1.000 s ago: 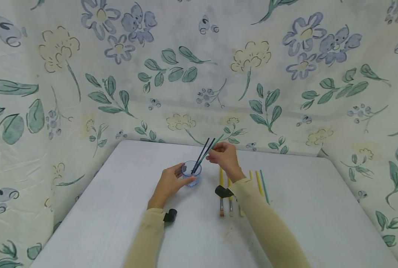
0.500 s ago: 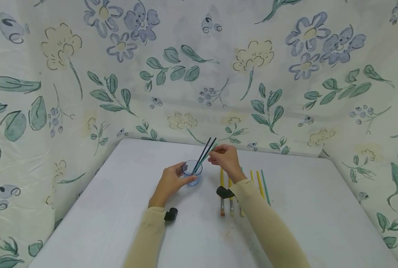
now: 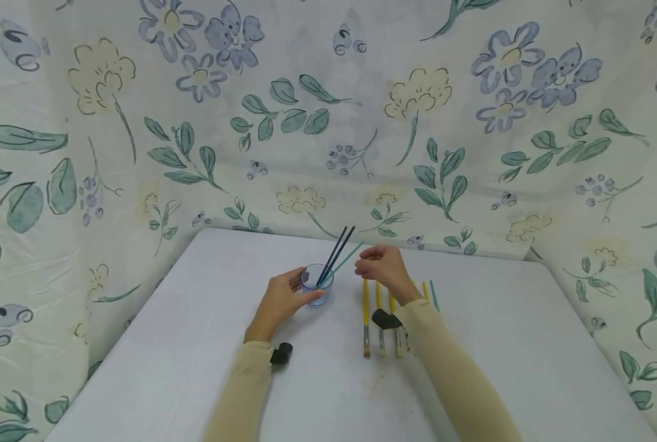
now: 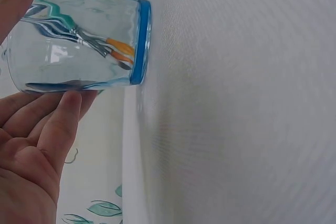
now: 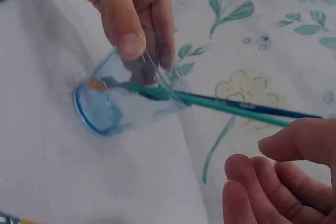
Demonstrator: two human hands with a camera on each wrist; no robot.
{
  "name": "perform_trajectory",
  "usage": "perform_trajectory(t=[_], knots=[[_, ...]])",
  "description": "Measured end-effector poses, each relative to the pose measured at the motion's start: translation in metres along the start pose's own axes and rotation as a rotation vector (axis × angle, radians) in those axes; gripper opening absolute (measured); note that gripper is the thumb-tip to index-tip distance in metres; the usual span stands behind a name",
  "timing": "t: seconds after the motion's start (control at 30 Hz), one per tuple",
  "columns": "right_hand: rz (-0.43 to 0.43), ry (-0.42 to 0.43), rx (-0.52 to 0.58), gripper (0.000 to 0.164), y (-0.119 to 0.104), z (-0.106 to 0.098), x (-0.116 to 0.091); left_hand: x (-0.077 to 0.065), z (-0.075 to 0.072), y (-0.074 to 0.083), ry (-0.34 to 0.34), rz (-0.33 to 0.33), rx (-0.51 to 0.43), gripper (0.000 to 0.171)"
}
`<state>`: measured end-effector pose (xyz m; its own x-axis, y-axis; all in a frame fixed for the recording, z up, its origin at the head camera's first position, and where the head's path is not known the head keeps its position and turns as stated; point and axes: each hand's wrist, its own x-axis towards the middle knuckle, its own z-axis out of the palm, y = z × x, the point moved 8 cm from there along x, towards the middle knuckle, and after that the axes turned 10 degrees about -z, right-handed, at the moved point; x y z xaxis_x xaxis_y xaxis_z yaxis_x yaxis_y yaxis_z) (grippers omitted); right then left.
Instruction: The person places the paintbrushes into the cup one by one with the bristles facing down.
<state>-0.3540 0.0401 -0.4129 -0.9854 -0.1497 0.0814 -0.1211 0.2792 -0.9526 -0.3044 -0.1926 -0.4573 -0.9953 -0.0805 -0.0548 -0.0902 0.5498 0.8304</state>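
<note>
Above the white table [image 3: 196,294], right fingers [image 5: 249,182] have released the green brush [image 5: 236,110].

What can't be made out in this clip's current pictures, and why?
- Head view: the lower end of the green brush lying on the table, hidden by the right sleeve.
- Right wrist view: the lettering on the dark brush, too small and blurred to read.
- Right wrist view: the rest of the right hand, cut off by the right and bottom edges.
- Left wrist view: part of the left hand, cut off by the left edge.
</note>
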Motion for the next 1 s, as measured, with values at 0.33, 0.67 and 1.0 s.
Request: perform_trajectory(t=[0.33,0.67,1.0], knots=[[0.028,0.056,-0.010,0.034,0.021,-0.052,-0.006,0.001,-0.001,0.002,0.000,0.018,0.017,0.087],[0.075,0.130,-0.102,0.035,0.043,-0.111,-0.024,0.001,0.002,0.000,-0.013,-0.003,0.020,0.089],[0.142,0.147,-0.244,0.040,0.064,-0.145,-0.042,-0.001,0.000,0.001,-0.006,0.036,0.000,0.088]])
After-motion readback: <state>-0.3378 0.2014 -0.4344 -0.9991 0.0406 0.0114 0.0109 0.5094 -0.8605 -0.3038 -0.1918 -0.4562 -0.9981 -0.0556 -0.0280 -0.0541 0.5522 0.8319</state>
